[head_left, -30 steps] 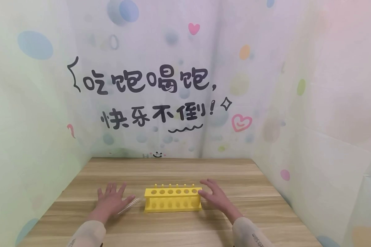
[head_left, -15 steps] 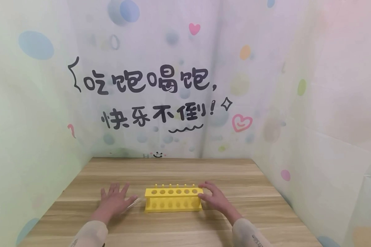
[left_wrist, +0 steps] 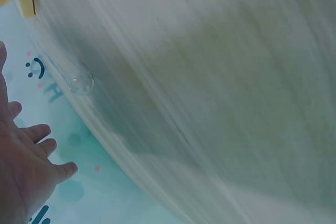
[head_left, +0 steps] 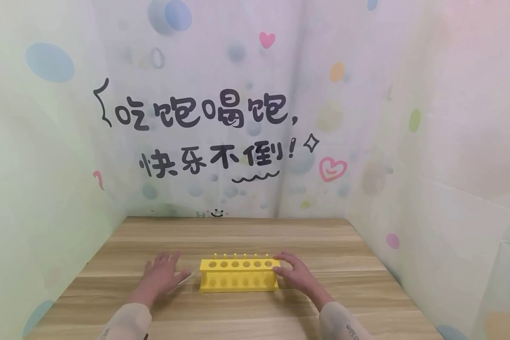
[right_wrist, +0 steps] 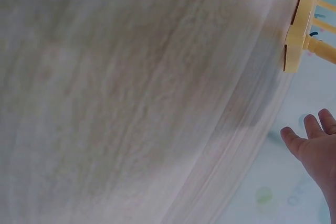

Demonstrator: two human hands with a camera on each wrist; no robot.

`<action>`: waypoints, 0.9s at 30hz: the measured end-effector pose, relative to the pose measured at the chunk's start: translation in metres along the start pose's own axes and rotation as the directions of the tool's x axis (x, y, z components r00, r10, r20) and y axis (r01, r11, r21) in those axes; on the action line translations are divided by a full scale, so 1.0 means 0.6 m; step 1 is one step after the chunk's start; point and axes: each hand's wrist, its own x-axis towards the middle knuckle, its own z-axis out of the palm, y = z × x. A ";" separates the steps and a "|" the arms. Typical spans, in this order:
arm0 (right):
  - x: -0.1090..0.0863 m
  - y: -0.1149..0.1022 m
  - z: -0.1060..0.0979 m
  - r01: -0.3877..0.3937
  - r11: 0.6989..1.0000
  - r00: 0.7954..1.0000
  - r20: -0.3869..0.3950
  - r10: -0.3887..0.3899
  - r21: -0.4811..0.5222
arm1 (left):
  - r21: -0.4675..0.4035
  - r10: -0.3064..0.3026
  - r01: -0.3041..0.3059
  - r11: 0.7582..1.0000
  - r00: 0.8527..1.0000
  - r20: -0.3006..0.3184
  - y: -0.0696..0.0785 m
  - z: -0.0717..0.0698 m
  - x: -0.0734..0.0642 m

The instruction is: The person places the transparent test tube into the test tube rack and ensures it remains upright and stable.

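Observation:
A yellow test tube rack [head_left: 240, 276] stands upright on the wooden table, with a row of round holes and a row of pegs behind. At its right end my right hand [head_left: 298, 274] pinches the top plate between thumb and fingers. To the left, my left hand [head_left: 159, 276] is held low over the table with fingers spread. A clear test tube [head_left: 186, 279] lies on the table beside its thumb, partly hidden under the hand. In the left wrist view the tube's round end [left_wrist: 82, 81] shows apart from the fingers.
The wood-grain table [head_left: 238, 231] reaches back to a patterned cloth wall [head_left: 221, 61] with dark lettering. More cloth encloses the left and right sides of the table.
My left hand has shifted right, towards the rack, covering more of the test tube. My right hand's fingers have closed in on the rack's right end. The rack has slid very slightly right.

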 end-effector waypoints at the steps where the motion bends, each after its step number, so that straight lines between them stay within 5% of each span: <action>1: 0.000 0.001 0.000 0.000 1.000 1.000 0.000 0.000 0.006 | 0.001 0.010 -0.010 1.000 1.000 -0.009 0.001 0.002 0.002; 27: 0.001 0.007 0.002 0.028 0.999 1.000 -0.002 -0.028 0.033 | -0.069 -0.021 0.021 0.997 1.000 -0.004 0.020 0.035 0.025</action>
